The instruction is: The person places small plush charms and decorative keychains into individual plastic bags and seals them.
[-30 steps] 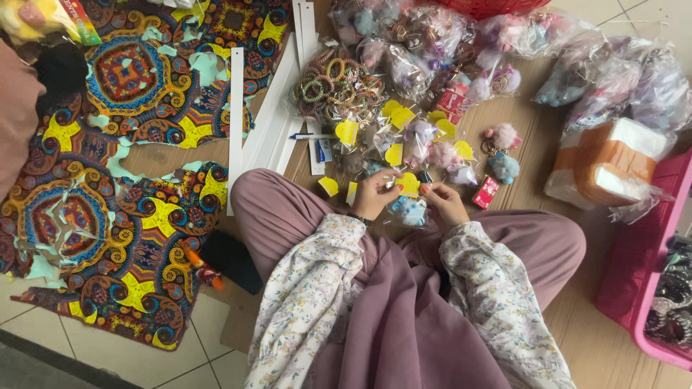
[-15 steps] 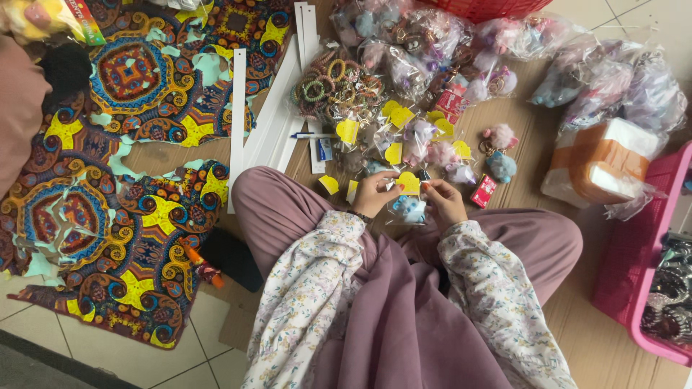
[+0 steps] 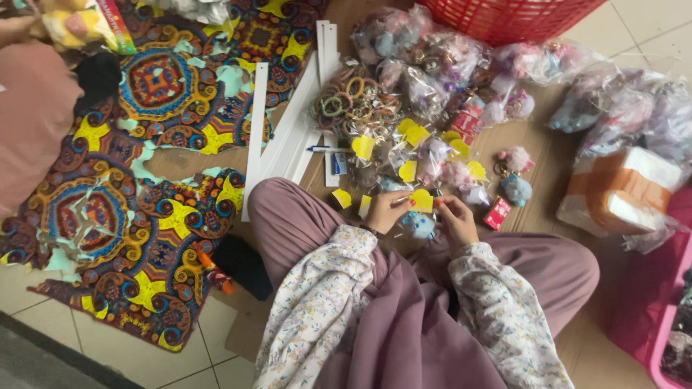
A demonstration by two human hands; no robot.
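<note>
Nearest us lie our mauve trouser knees and soft floral sleeves. Above them our left hand [image 3: 386, 209] and right hand [image 3: 455, 218] meet over our lap, fingers pinched shut on a small yellow heart-shaped paper tag [image 3: 421, 200] atop a crinkly clear bag holding a fluffy blue pompom [image 3: 419, 225]. Just beyond, more yellow tags [image 3: 364, 147] and bagged pompoms crowd the brown cardboard floor sheet [image 3: 548, 155], leaving little free room. Flat white strips [image 3: 288, 133] edge the patterned cloth [image 3: 155, 94]; a red plastic basket [image 3: 515, 18] stands farthest.
</note>
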